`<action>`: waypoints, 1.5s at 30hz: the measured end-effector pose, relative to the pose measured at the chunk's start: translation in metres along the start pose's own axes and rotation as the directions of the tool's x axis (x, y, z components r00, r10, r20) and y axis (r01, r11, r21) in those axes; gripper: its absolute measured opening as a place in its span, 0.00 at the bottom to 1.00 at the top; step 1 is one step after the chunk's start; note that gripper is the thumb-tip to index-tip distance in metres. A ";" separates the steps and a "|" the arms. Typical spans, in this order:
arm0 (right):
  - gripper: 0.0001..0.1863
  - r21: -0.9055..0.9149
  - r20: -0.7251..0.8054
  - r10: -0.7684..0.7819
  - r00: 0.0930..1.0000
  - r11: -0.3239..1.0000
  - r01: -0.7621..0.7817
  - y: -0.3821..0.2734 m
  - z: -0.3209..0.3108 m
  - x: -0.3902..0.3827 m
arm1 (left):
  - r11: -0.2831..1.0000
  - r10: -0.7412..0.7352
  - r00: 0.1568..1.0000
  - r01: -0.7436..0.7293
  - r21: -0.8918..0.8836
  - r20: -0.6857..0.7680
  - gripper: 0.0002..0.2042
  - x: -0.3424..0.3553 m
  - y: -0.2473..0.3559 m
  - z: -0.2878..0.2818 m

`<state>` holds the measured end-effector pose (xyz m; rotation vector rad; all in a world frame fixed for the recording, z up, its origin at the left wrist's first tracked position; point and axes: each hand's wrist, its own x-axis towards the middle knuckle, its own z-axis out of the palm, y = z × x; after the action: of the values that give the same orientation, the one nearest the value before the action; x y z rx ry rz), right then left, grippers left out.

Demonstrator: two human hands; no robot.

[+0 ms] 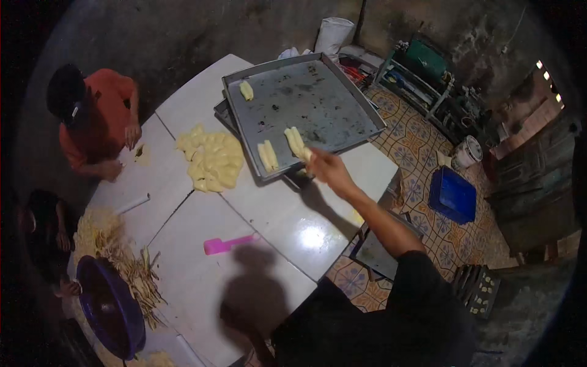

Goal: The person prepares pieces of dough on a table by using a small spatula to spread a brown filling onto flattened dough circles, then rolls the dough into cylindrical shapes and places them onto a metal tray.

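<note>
My right hand reaches over the near edge of a large metal baking tray. Its fingers are closed on the near end of a pale yellow strip of dough, which looks doubled lengthwise and lies on the tray. To its left is a similar dough piece, and another small one sits near the tray's far left corner. My left hand is low over the table's near side, dark in shadow, so its fingers cannot be made out. A pink plastic scraper lies flat beyond it.
A mound of yellow dough lies left of the tray, which rests on another tray. Two people work along the left side, near a blue basin, a white rod and heaped strips. A blue crate stands on the floor.
</note>
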<state>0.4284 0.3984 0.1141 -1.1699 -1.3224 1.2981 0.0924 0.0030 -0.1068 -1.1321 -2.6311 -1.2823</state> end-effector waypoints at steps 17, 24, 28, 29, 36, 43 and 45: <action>0.27 -0.799 0.029 -0.208 0.978 0.582 0.148 0.102 -0.093 -0.158 | 0.996 -0.077 0.986 0.071 0.048 0.151 0.15 0.005 0.112 0.008; 0.29 -0.964 -0.002 -0.308 0.951 0.252 0.080 0.130 -0.038 -0.187 | 0.987 -0.042 0.988 0.064 -0.146 0.151 0.15 0.004 0.078 -0.029; 0.18 -0.519 0.300 0.022 0.954 0.843 0.144 0.077 0.060 -0.246 | 0.953 -0.110 0.989 0.134 -0.272 0.099 0.14 0.001 0.034 -0.081; 0.20 -0.414 0.545 -0.208 0.812 0.776 0.476 0.085 0.097 -0.258 | 0.936 -0.144 0.986 0.164 -0.312 0.086 0.14 -0.002 0.024 -0.089; 0.37 -0.158 0.987 0.021 0.159 0.308 0.938 0.103 0.352 -0.298 | 0.962 -0.219 0.931 0.157 -0.222 -0.292 0.12 0.003 -0.005 -0.186; 0.41 -0.655 0.713 -0.152 0.685 0.206 0.727 0.108 0.347 -0.211 | 0.964 -0.265 0.764 0.193 -0.184 -0.588 0.15 -0.038 -0.101 -0.241; 0.41 -0.543 0.813 -0.080 0.577 0.253 0.801 0.116 0.368 -0.258 | 0.940 -0.342 0.708 0.252 -0.232 -0.618 0.15 -0.033 -0.092 -0.254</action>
<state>0.1011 0.0942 -0.0095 -0.7134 -2.9252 0.3464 -0.0133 -0.2279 -0.0105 -0.1558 -2.2432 -1.5538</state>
